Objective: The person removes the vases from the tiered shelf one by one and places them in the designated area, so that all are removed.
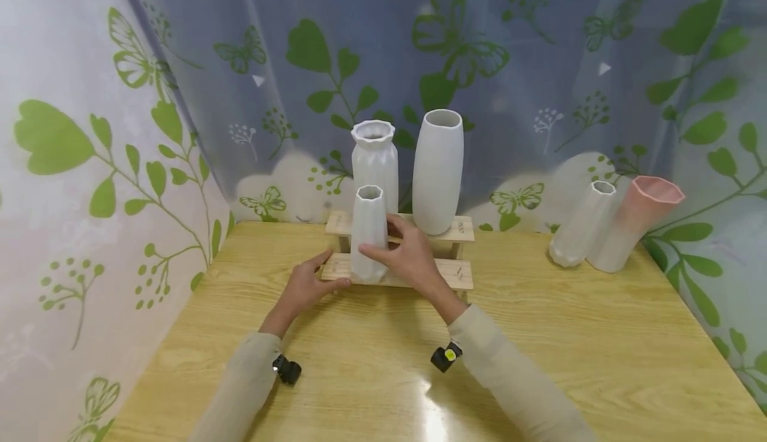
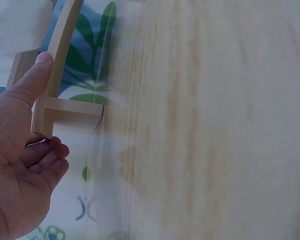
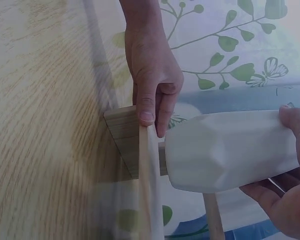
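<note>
A small white fluted vase [image 1: 369, 235] stands upright at the left part of the lower board of a two-step wooden stand [image 1: 442, 273]. My right hand [image 1: 412, 257] holds this vase from its right side, thumb in front and fingers behind. With the left hand [image 1: 303, 287] I grip the left end of the lower board; in the left wrist view the thumb lies along the board and the fingers curl at its end. On the upper step, a white vase with a scalloped rim [image 1: 375, 157] stands behind the small one, and a tall smooth white vase [image 1: 439, 172] stands to its right.
At the right of the wooden table [image 1: 539, 342], a white ribbed vase [image 1: 580, 229] and a pink-and-white vase [image 1: 629, 229] stand close together. A curtain [image 1: 371, 49] printed with leaves and butterflies hangs behind the table.
</note>
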Tool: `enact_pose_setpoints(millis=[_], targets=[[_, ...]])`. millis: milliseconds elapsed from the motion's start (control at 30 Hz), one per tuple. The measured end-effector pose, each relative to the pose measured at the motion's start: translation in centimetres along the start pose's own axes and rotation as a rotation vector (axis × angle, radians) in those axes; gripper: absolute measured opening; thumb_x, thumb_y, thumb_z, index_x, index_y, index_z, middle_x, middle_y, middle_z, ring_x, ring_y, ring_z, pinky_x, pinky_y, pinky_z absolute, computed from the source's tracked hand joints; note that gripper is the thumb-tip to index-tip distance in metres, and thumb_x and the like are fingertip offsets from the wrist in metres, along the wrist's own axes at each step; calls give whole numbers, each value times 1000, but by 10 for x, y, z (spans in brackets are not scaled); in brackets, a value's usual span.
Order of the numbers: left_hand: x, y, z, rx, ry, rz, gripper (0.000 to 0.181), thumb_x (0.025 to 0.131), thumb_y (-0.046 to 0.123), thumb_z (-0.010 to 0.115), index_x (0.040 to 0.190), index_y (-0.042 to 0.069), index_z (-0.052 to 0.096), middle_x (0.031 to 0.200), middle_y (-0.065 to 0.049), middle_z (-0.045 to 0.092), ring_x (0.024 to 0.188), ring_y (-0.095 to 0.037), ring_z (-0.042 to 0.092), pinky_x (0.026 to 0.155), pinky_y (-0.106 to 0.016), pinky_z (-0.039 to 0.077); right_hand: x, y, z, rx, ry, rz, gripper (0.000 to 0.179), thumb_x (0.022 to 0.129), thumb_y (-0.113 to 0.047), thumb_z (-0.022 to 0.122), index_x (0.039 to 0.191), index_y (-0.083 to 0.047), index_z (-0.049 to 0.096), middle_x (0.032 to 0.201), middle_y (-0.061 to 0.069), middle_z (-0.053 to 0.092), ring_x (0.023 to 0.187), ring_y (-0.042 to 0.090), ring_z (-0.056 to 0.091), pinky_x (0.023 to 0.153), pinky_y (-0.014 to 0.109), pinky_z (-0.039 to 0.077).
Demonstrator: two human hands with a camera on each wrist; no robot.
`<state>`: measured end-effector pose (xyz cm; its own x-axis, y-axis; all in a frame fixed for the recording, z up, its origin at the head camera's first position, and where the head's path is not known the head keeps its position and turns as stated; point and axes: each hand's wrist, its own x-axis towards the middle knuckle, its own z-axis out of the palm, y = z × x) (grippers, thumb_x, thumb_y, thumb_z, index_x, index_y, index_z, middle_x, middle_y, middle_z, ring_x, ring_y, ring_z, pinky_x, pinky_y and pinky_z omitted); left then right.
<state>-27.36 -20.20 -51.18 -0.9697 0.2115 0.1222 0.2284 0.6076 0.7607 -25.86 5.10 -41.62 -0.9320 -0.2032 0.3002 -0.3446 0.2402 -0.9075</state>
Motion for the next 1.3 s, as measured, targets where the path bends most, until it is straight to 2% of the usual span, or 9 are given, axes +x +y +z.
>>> enact_pose_setpoints(millis=[267, 567, 1300], targets=[[-1, 2, 0, -4, -13, -21, 100, 82, 51, 83, 156, 0, 39, 158, -22, 41, 143, -42, 42, 110, -57, 43, -9, -9, -17, -25, 11, -2, 69, 83, -27, 89, 142, -8, 58, 130, 11, 65, 119, 27, 65, 94, 39, 58], [-2, 1, 1, 0, -16, -13, 100, 83, 52, 82, 157, 1, 39, 158, -22, 41, 142, -43, 43, 110, -58, 43, -16, -12, -34, -29, 35, -19, 66, 81, -27, 90, 138, -9, 62, 125, 11, 68, 114, 27, 67, 92, 39, 59], [-1, 2, 0, 19, -23, -13, 101, 82, 54, 82, 157, 1, 38, 158, -24, 41, 142, -44, 42, 109, -58, 44, -33, -10, -81, -92, 93, -33, 66, 82, -27, 90, 139, -10, 62, 123, 13, 69, 111, 29, 69, 89, 42, 60]])
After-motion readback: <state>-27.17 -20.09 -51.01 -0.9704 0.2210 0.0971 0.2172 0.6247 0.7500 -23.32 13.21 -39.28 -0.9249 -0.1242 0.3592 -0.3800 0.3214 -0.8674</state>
